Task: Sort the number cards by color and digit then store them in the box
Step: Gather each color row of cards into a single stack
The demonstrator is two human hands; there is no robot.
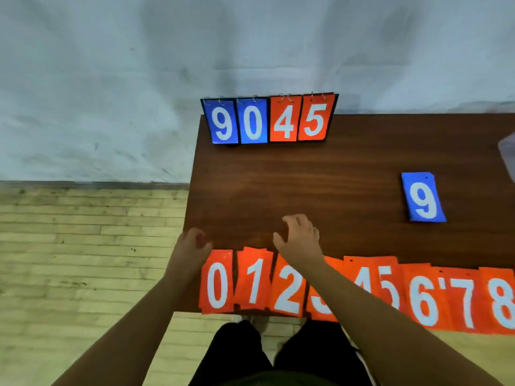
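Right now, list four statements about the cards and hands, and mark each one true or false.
1. The scoreboard stand shows 9, 0, 4, 5. True.
2. The loose blue 9 card lies within the orange row. False: it lies alone, farther back on the right of the table.
3. The right hand holds a card. False: it holds nothing; its fingers are loosely curled just beyond the orange row.
4. The orange 0 card sits at the row's left end. True.

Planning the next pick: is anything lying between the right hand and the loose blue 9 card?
Nothing visible. Only bare table lies between the right hand and the blue 9 card. The red card row sits nearer the person, the flip scoreboard at the far edge, both off that line.
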